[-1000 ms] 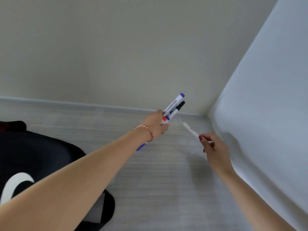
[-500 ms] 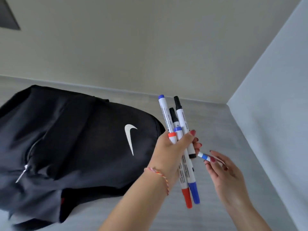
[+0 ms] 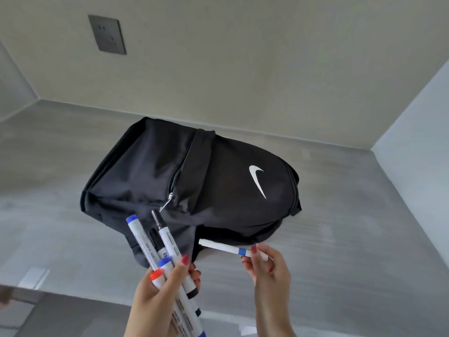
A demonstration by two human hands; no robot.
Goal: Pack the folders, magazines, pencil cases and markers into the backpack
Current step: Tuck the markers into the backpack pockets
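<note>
Left hand (image 3: 160, 295) is up with its fingers (image 3: 181, 266) wrapped tight around a bundle of markers (image 3: 167, 259), a fistful fanned out above and below the grip. Blue cap and a bare black tip poke up past the fingertips, a red cap and another blue one sit right at the knuckles, more barrels trail down below the palm. Over on the other side, right hand (image 3: 269, 271) pinches a single white marker (image 3: 230, 249) with a blue band, thumb and fingertips closed on its near end, the barrel lying almost level and pointing across toward the left hand's bundle, not touching it. Just beyond both sets of fingers lies the black backpack (image 3: 194, 181), flat on the grey counter (image 3: 352, 227), white swoosh facing up. Its front zipper (image 3: 173, 183) runs just above the raised marker tips; whether it's open I can't tell. Wall socket (image 3: 107, 34) well beyond, high on the wall.
</note>
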